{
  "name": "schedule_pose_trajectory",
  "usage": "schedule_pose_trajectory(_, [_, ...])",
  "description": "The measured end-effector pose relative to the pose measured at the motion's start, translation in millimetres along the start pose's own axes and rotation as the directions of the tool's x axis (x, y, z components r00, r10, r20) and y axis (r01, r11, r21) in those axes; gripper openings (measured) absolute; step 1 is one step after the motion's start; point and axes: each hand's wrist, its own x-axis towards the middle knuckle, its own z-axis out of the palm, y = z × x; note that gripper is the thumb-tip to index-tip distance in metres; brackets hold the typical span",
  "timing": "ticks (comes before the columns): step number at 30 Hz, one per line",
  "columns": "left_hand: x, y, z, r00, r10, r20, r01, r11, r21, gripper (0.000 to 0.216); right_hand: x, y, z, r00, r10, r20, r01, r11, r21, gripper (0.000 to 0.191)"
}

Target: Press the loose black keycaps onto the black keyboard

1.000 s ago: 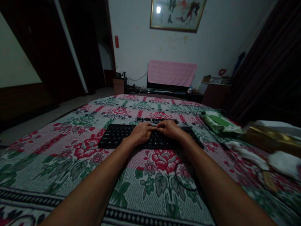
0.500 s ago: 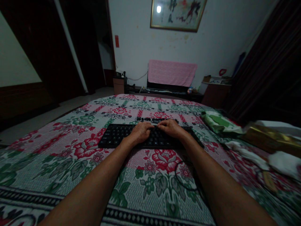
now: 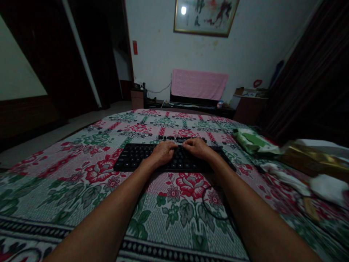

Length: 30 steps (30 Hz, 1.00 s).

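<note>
A black keyboard (image 3: 131, 158) lies flat on a floral bedspread (image 3: 81, 182). Both my hands rest palm-down on its middle keys. My left hand (image 3: 163, 153) has its fingers bent onto the upper rows. My right hand (image 3: 197, 148) lies just beside it, fingers curved toward the left hand, the fingertips nearly meeting near the keyboard's far edge. Neither hand visibly holds anything. A row of small dark pieces (image 3: 181, 139) lies on the cloth just behind the keyboard. A thin black cable (image 3: 209, 203) loops on the cloth between my forearms.
A green and white packet (image 3: 253, 142), a gold wrapped package (image 3: 308, 160) and white cloths (image 3: 324, 187) lie on the right. Beyond the bed a pink cloth (image 3: 199, 84) covers a low unit against the wall. A dark doorway (image 3: 109, 54) opens at the left.
Both hands have stayed on the keyboard with only slight finger movement; the fingertips have drawn a little apart. Nothing else has moved.
</note>
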Motion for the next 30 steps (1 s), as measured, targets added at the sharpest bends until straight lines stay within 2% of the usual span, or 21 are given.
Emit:
schedule_pose_trajectory(21, [0.0,1.1,-0.3,1.0,0.0,-0.006,0.0,1.0,-0.006,0.035,2.5,3.8,2.9,0.999,0.026,-0.037,-0.026,1.0,0.012,0.027])
schedule_pose_trajectory(27, [0.2,1.1,-0.4,1.0,0.009,-0.002,-0.009,1.0,-0.013,0.035,5.0,6.8,3.3,0.996,-0.003,-0.092,0.01,0.997,0.076,0.027])
schedule_pose_trajectory(30, [-0.4,1.7,-1.3,1.0,0.007,-0.002,-0.007,1.0,-0.004,0.035,4.7,8.7,4.1,0.996,-0.037,-0.079,0.044,0.995,0.094,0.025])
